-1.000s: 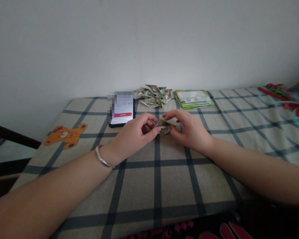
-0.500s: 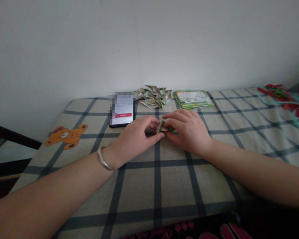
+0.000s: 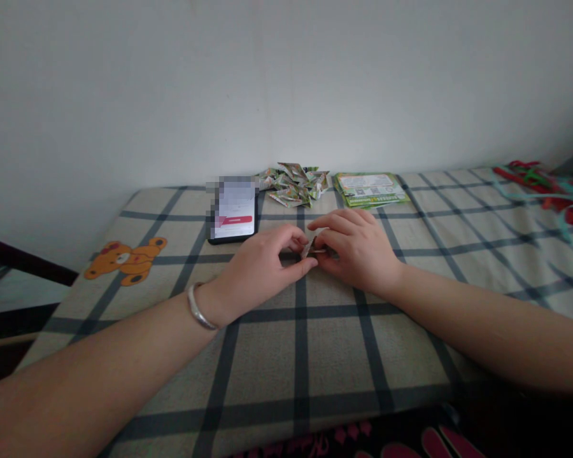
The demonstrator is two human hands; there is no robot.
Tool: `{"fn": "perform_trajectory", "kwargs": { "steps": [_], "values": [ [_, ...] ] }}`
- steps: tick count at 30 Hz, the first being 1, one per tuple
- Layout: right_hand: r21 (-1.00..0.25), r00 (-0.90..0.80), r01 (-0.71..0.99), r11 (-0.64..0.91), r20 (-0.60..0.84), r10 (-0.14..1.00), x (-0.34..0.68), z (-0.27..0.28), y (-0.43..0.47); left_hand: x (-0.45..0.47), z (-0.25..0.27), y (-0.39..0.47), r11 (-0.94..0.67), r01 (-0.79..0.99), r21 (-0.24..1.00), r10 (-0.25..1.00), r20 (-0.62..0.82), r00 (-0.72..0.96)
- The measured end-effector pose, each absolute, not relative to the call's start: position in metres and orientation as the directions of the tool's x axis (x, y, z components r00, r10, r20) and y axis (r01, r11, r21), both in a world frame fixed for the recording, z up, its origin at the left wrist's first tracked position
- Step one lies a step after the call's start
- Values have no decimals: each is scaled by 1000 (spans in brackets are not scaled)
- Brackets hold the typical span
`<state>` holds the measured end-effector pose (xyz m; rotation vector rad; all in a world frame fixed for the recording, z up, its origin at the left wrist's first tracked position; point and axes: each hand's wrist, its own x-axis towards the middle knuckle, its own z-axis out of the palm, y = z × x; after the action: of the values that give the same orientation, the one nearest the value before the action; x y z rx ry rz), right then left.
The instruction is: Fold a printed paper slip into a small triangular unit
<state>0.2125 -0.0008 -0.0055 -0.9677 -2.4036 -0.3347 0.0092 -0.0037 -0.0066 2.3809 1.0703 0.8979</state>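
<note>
Between my hands, just above the checked tablecloth, is a small piece of folded printed paper [image 3: 311, 249], mostly covered by fingers. My left hand [image 3: 267, 259], with a silver bangle at the wrist, pinches its left side between thumb and fingers. My right hand [image 3: 356, 249] grips the right side, fingers curled over it. Beyond my hands lies a pile of folded paper pieces [image 3: 296, 186] in green and white print. To its right rests a stack of flat green printed sheets [image 3: 372, 190].
A phone [image 3: 235, 213] with a lit screen, partly pixelated, lies left of the pile. A bear picture [image 3: 127, 259] is on the checked tablecloth [image 3: 267, 375] at left. Red and teal ribbons [image 3: 549, 191] lie at far right. A white wall [image 3: 286, 83] rises behind the table.
The paper has turned slightly between my fingers, showing less of its green print. My left thumb has shifted a little to the right. The other things stay put.
</note>
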Motion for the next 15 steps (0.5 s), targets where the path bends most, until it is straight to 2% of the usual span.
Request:
{"fn": "perform_trajectory", "kwargs": {
  "steps": [9,15],
  "values": [
    [-34,-562,709,704,574,595,214,-10,0,8,-13,-1,-467,400,789,854,284,436],
    [-100,-548,671,735,601,582,214,-12,3,7,-18,2,-407,315,857,857,239,456]
  ]
}}
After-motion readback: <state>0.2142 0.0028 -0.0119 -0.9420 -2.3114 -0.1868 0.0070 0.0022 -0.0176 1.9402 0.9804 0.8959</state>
